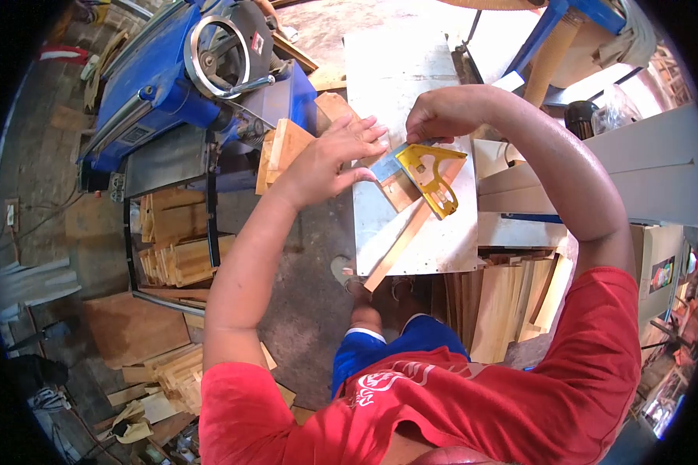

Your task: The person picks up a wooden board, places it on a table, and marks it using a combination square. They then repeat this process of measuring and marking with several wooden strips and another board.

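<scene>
A yellow-framed square (434,180) with a metal blade lies on a short wooden piece (400,192) over the white table (371,225). My left hand (347,155) rests beside the blade's left end, fingers spread, thumb touching near the blade. My right hand (440,116) is closed at the far side of the square, its fingers curled down; what is between them is too small to make out. A narrow wooden strip (395,249) slants from beneath the square toward the table's near edge.
A blue machine with a handwheel (219,58) stands at the upper left. Wooden boards (285,151) lie left of the table. Stacked planks (512,298) are below right, and more wood pieces (180,376) lie on the floor at lower left.
</scene>
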Available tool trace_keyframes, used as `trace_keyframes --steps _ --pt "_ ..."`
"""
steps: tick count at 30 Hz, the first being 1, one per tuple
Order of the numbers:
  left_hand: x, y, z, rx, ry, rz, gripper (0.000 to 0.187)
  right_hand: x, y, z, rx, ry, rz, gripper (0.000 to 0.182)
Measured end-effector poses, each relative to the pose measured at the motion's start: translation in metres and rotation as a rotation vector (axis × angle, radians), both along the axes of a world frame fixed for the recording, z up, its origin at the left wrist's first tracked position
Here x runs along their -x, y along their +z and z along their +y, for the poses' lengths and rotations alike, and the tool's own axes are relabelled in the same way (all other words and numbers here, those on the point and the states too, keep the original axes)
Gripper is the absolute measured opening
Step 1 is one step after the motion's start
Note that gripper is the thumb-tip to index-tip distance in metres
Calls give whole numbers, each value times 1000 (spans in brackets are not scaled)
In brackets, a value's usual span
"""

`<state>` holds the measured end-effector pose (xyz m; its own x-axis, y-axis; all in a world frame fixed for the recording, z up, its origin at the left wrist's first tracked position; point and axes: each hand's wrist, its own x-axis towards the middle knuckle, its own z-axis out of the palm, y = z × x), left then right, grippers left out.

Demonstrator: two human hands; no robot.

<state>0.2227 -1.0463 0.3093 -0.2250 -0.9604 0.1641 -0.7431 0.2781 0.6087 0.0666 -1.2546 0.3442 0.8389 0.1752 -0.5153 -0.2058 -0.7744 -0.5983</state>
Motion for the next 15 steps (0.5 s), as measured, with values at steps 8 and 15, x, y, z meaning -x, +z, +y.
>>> trace_keyframes --steps 8,15 --pt "3 -3 1 21 30 -5 43 3 0 1 51 35 -47 32" --pt "8 3 0 23 19 -16 41 5 -4 2 18 -3 -48 35"
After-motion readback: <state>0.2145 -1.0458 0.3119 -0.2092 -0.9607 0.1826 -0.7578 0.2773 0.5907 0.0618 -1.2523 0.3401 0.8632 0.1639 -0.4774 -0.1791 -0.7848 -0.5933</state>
